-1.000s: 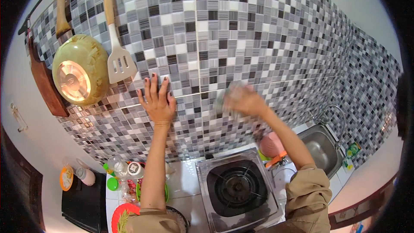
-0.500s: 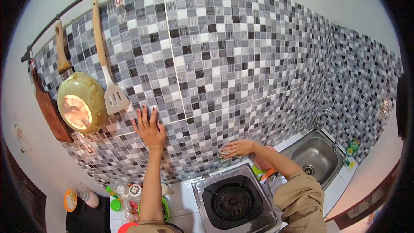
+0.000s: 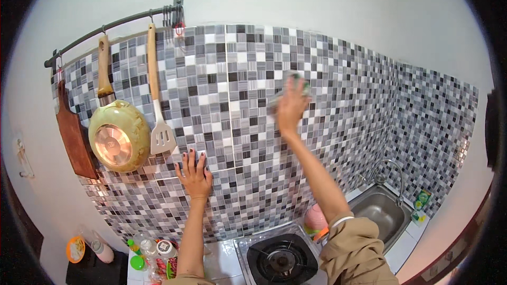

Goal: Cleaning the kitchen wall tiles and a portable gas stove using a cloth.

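My left hand (image 3: 195,178) lies spread on the mosaic tile wall (image 3: 338,121), just below the white slotted turner (image 3: 162,136). Nothing is in it. Higher up and to the right, my right hand (image 3: 291,106) presses a greenish-white cloth (image 3: 299,81) against the tiles. The hand is smeared by motion, and most of the cloth is hidden under the palm and fingers. Left of the turner hang a pale green frying pan (image 3: 119,136), its copper-coloured base outward, and a brown wooden board (image 3: 74,132). All three hang from a dark rail (image 3: 119,22).
Below my arms sits a gas stove (image 3: 281,259). A pink round container (image 3: 315,217) stands beside my right forearm, and a steel sink (image 3: 384,219) with a curved tap (image 3: 400,179) lies at the right. Jars and bottles (image 3: 150,248) crowd the counter near my left forearm.
My right hand has swept the cloth up the wall from just above the stove. My left hand still rests flat on the tiles. The view has tilted upward.
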`<state>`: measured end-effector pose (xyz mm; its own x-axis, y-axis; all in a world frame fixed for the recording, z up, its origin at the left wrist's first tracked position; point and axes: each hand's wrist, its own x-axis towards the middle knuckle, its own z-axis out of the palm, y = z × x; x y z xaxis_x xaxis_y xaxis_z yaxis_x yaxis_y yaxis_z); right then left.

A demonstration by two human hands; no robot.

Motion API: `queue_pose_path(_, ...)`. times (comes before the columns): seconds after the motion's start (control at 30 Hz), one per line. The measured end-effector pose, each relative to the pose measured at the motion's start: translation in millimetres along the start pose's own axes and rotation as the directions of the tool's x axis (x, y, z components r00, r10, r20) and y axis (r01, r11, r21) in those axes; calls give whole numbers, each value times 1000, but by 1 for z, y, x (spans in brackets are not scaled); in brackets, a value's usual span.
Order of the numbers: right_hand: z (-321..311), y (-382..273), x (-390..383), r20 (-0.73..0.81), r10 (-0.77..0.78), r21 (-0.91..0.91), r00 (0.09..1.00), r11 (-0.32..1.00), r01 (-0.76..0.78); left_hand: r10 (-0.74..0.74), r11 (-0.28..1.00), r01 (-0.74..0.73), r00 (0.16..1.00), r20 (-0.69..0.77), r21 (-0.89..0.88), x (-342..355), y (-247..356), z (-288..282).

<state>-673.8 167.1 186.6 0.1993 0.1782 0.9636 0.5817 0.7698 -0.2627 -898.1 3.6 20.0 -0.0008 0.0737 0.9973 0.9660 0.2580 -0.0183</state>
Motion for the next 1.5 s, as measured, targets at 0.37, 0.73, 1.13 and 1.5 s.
queue_pose_path(0.37,13,-58,26,135,-609,69,781,792,606,-10,1000,10,1000,-2,-15,-1,-3,-2)
queue_pose_path(0.73,20,-70,108,-50,77,-126,996,989,-82,-33,999,34,999,23,-35,-1,-2,-7)
queue_pose_path(1.13,17,-57,124,-37,-250,-66,968,967,247,-44,995,46,999,26,-85,-3,-4,-5)
queue_pose_path(1.5,7,-8,-45,45,-177,-46,983,983,179,-6,999,6,1000,-1,-45,-5,-3,2)
